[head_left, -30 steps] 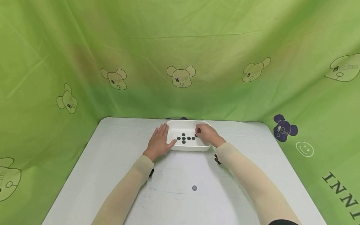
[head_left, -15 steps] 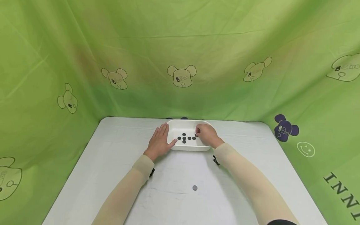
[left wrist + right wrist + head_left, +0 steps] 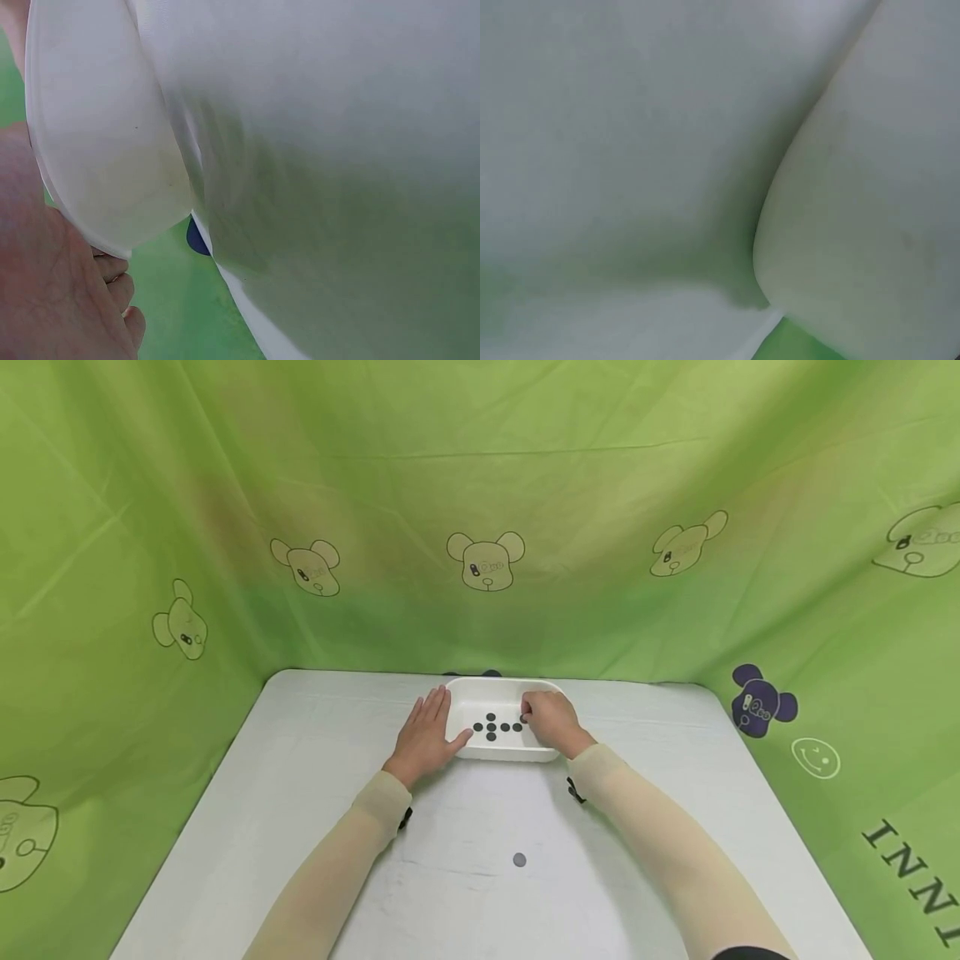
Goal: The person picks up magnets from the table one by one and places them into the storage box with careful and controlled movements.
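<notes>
A white plastic tray (image 3: 510, 755) with rounded corners stands near the table's far edge. Inside it, several small dark round discs (image 3: 491, 727) form a cross with an arm stretching right. My left hand (image 3: 423, 737) lies along the tray's left rim, fingers straight and thumb over the near left corner. The left wrist view has that hand (image 3: 60, 277) against the rim of the tray (image 3: 105, 135). Over the tray's right part, my right hand (image 3: 553, 720) has curled fingers pinching a dark disc (image 3: 523, 719) at the row's right end. In the right wrist view, only the tray's outer wall (image 3: 855, 195) shows.
A single grey disc (image 3: 520, 860) lies on the white table (image 3: 450, 910), nearer to me than the tray. Green printed cloth (image 3: 480, 635) hangs behind the table and on both sides.
The right wrist and forearm have shifted slightly left, while the fingers stay at the right end of the row. The left hand, tray and other discs look unchanged.
</notes>
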`<state>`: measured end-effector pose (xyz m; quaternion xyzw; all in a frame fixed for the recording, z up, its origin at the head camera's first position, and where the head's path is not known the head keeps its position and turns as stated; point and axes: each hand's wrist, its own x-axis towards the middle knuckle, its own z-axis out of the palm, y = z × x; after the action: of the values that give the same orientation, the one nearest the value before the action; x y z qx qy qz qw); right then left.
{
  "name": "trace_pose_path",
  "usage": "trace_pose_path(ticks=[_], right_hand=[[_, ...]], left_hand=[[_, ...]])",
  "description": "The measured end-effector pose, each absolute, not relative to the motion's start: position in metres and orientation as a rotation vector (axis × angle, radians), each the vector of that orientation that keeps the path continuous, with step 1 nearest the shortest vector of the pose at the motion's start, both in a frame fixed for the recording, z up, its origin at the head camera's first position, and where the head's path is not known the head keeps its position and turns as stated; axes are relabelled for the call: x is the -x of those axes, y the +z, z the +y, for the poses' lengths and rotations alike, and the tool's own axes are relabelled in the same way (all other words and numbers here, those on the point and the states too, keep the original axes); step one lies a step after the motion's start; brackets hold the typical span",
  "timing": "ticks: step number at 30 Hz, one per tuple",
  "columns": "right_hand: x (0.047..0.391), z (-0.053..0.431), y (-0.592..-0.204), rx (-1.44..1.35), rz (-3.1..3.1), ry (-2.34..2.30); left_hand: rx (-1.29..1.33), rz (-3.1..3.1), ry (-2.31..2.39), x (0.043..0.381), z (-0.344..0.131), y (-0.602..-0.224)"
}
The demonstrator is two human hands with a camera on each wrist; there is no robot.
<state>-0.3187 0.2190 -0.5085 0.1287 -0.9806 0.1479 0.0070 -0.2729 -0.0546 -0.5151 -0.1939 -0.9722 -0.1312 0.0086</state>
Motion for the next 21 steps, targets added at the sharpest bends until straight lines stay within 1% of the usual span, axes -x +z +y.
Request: trace_pose_path(ticks=[11, 21], right_hand=[[0.3184, 0.2191, -0.5112, -0.417, -3.076, 0.386], [0.3163, 0.2219, -0.5102, -0.428, -2.999, 0.529]], left_hand=[[0.607, -3.035, -0.413, 0.2716, -0.0539, -0.5137], [0.609, -3.026, -0.43, 0.2707, -0.0543, -0.5132]])
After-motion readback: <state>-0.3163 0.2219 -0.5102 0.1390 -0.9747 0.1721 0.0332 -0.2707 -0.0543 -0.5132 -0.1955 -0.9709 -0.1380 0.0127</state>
